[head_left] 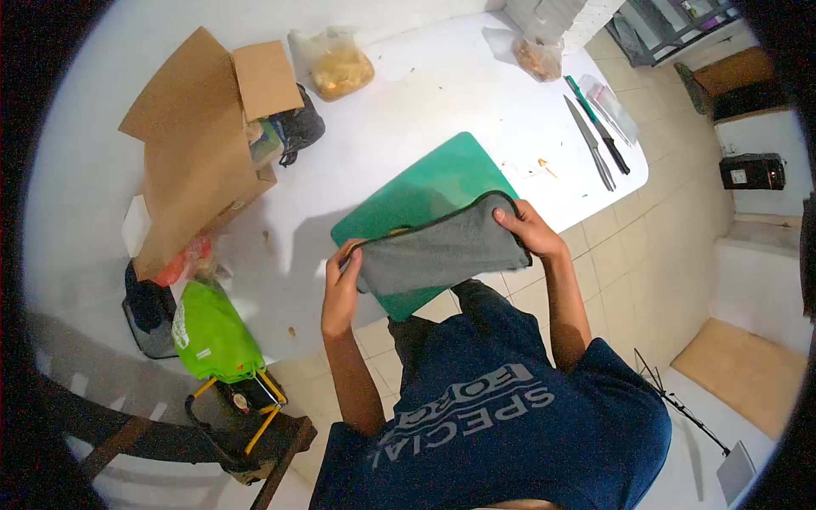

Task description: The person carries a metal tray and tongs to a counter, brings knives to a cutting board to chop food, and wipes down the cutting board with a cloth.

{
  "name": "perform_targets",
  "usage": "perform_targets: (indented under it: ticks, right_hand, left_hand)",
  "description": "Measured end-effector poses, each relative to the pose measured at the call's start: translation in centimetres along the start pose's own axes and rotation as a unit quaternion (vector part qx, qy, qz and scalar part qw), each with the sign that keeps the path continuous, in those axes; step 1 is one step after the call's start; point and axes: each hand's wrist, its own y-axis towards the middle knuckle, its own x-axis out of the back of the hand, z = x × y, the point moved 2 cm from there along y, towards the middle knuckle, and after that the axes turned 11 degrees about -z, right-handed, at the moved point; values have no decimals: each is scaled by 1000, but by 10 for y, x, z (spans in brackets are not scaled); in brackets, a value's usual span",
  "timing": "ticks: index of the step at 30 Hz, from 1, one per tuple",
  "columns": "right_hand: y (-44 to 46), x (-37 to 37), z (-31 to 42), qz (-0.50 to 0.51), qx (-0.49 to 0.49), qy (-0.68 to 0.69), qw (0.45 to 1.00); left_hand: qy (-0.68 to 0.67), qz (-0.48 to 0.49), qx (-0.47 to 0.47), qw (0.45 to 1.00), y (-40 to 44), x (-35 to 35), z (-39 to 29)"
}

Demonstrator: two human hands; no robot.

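A grey cloth (438,251) with a dark edge is stretched between my two hands, looking folded. My left hand (342,289) pinches its left end, thumb on top. On the other end my right hand (529,229) grips a corner, thumb over the near face. Behind and partly under the cloth from this view is a green cutting board (425,191), reaching past the table's front edge. The cloth hides the board's middle, and I cannot tell whether the two touch.
On the white table (408,110) are two knives at the right, one steel knife (591,144) and one black-handled knife (608,140). Plastic bags of food (340,72) stand at the back. An open cardboard box (191,144) and a green bag (212,331) are at the left. Small scraps lie about.
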Motion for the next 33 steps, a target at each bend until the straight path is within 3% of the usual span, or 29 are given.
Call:
perform_targets:
  ticks: [2, 4, 5, 8, 9, 11, 13, 14, 15, 17, 18, 20, 23, 24, 26, 29, 31, 33]
  right_hand:
    - [6, 37, 2, -15, -12, -10, 1000]
    - [8, 56, 10, -65, 14, 0, 998]
    - [6, 62, 14, -60, 16, 2, 998]
    - [3, 68, 26, 3, 23, 90, 996]
    - [2, 66, 30, 9, 25, 89, 996]
    - [-10, 41, 40, 93, -28, -21, 995]
    - [-15, 3, 22, 159, 110, -9, 981]
    - [-23, -10, 34, 190, 196, -72, 959]
    - [-30, -22, 32, 197, 199, -73, 957]
    - [-37, -44, 24, 142, 133, 140, 971]
    - [-39, -54, 25, 91, 155, 156, 971]
    - [-36, -67, 15, 113, 141, 127, 975]
    - [-18, -78, -34, 137, 106, 83, 981]
    - [-13, -79, -42, 118, 10, 184, 976]
    - [-6, -82, -39, 117, -170, 344, 916]
    - [-11, -85, -28, 118, -241, 414, 870]
    - [-17, -97, -42, 141, -257, 396, 870]
    - [-30, -110, -52, 159, -285, 488, 810]
  left_hand:
    - [72, -25, -33, 997, 3, -31, -14]
    - [130, 54, -53, 989, 7, -56, -28]
    - [132, 50, -54, 989, 5, -64, -36]
    - [151, 6, -46, 987, -5, -75, -51]
    - [90, -7, -27, 996, -10, -80, -50]
    - [28, -24, -11, 999, -19, -89, -40]
    - [-97, 41, 31, 994, -32, -107, -23]
    - [-97, 34, 26, 994, -40, -114, -19]
    - [-142, 62, 18, 988, -50, -124, -17]
    - [-187, 82, 5, 979, -62, -126, -19]
    - [-223, 96, 10, 970, -68, -124, -24]
    - [-288, 84, 46, 953, -71, -115, -24]
    - [-271, 44, 32, 961, -70, -94, -14]
    - [-273, 36, 30, 961, -69, -87, -14]
    - [-395, 3, 132, 909, -65, -75, -12]
    - [-442, 28, 144, 885, -55, -61, -2]
    - [-418, 21, 145, 897, -54, -54, 7]
    - [-393, 14, 146, 908, -48, -49, 23]
